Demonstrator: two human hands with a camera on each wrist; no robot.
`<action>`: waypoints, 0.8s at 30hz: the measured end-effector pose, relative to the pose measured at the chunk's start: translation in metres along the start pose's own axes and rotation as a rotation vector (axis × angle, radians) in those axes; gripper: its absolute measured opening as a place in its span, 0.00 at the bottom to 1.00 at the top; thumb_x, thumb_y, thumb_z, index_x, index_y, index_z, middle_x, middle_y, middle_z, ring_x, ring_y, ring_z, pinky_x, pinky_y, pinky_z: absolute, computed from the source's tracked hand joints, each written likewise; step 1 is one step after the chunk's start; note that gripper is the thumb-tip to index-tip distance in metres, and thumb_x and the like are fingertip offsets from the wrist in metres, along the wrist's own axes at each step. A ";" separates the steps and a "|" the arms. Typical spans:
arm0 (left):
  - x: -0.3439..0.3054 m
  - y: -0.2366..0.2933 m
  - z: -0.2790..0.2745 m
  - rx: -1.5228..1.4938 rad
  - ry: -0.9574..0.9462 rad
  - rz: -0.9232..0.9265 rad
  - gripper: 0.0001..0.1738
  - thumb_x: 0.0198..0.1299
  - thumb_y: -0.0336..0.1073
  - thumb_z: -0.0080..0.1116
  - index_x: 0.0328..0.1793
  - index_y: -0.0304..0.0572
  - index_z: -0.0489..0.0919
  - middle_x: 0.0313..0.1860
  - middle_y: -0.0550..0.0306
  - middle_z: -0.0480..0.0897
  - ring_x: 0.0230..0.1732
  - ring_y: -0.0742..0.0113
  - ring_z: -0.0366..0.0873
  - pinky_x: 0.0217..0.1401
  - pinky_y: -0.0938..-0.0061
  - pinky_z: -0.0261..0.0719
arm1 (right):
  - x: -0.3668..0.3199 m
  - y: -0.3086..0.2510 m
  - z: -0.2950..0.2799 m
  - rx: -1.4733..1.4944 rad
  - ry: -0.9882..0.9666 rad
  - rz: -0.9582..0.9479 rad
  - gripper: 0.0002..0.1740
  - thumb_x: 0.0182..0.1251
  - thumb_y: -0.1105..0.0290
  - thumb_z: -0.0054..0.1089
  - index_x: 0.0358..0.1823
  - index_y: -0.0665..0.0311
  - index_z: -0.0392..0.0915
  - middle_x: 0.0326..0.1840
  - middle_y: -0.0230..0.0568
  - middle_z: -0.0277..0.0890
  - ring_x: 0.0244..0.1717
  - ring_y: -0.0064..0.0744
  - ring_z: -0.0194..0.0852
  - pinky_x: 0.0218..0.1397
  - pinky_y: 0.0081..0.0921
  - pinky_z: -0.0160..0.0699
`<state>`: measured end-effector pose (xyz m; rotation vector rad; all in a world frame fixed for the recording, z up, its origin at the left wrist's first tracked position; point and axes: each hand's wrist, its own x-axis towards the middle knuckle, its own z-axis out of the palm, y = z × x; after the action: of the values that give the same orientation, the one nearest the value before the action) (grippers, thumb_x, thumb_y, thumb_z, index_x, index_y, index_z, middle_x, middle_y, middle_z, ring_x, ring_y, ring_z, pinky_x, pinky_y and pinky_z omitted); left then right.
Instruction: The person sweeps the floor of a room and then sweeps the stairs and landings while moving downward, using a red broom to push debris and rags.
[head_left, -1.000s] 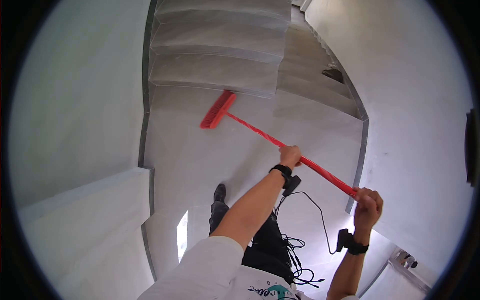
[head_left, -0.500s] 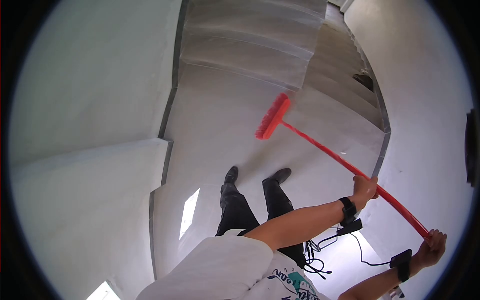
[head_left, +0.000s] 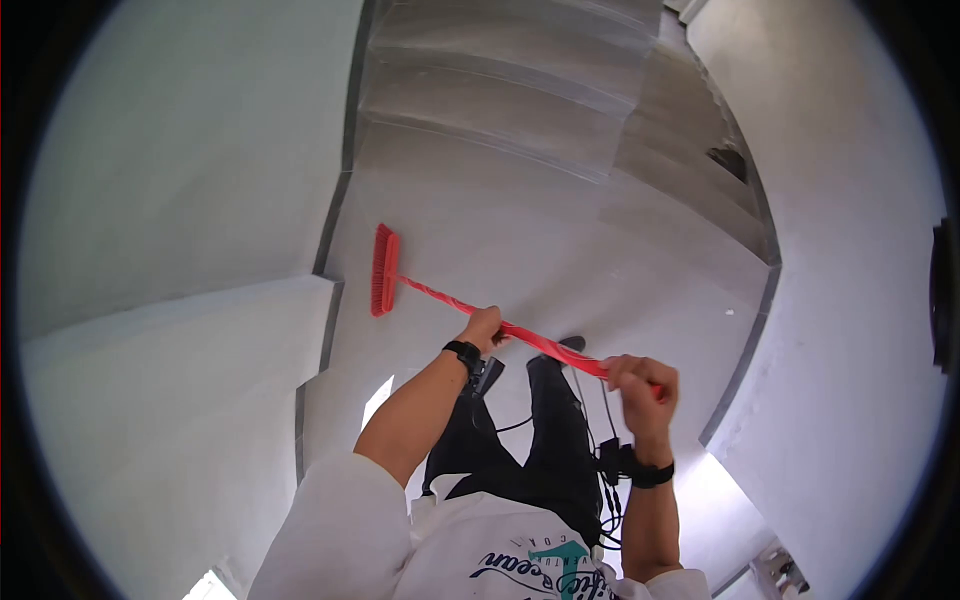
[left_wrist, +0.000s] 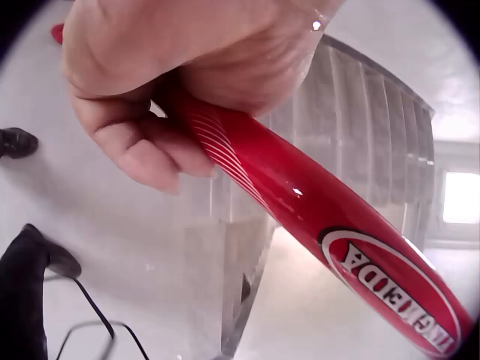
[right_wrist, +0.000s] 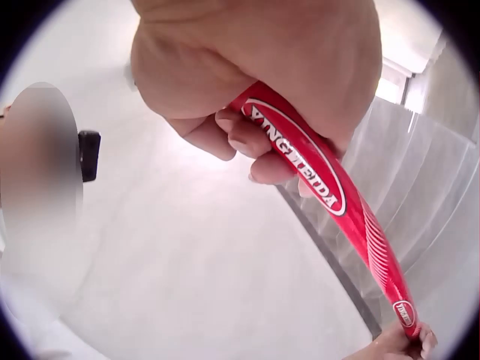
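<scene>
A red broom lies slanted across the head view, its bristled head (head_left: 386,270) down on the grey floor at the left, close to the wall's dark skirting. My left hand (head_left: 484,328) grips the red handle (head_left: 540,343) partway along. Higher up, near the top end, my right hand (head_left: 643,388) is wrapped around the same handle. In the left wrist view the fingers (left_wrist: 146,154) curl round the glossy handle, beside a printed oval label (left_wrist: 394,292). The right wrist view has the fingers (right_wrist: 259,146) closed over the handle next to a similar label.
Pale grey steps (head_left: 500,100) rise beyond the landing, with a dark object (head_left: 728,162) on the narrower steps at right. White walls stand on both sides. Black cables (head_left: 607,500) hang by the person's legs. A small white scrap (head_left: 729,312) lies on the floor at right.
The broom head first went right, then swept left across the floor toward the left wall. Both hands swung left with it over the last half second, keeping their grip on the handle.
</scene>
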<state>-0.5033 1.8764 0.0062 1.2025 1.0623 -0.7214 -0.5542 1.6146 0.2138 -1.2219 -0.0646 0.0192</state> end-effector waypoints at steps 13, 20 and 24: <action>-0.100 0.127 0.419 -0.384 -0.778 -0.009 0.08 0.63 0.33 0.42 0.35 0.38 0.69 0.26 0.54 0.76 0.23 0.66 0.77 0.26 0.72 0.86 | 0.140 -0.291 -0.130 -0.664 -0.049 -0.235 0.13 0.55 0.72 0.50 0.15 0.56 0.61 0.10 0.31 0.59 0.13 0.24 0.58 0.33 0.29 0.75; -0.109 0.106 0.455 -0.547 -0.970 0.033 0.09 0.62 0.33 0.46 0.28 0.43 0.68 0.22 0.59 0.72 0.21 0.68 0.76 0.25 0.71 0.85 | 0.071 -0.275 -0.125 -0.758 -0.126 -0.468 0.11 0.46 0.71 0.59 0.18 0.60 0.64 0.10 0.32 0.57 0.12 0.25 0.56 0.24 0.26 0.66; -0.231 0.036 0.460 -0.397 -0.982 -0.043 0.09 0.64 0.36 0.47 0.33 0.40 0.69 0.27 0.56 0.76 0.30 0.64 0.80 0.40 0.64 0.87 | -0.045 -0.388 -0.218 -0.787 -0.331 -0.368 0.20 0.43 0.56 0.70 0.14 0.51 0.65 0.12 0.26 0.71 0.11 0.20 0.70 0.22 0.16 0.74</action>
<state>-0.4359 1.4215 0.2394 0.3697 0.3638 -0.9318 -0.5942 1.2752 0.5027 -1.9650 -0.6326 -0.1371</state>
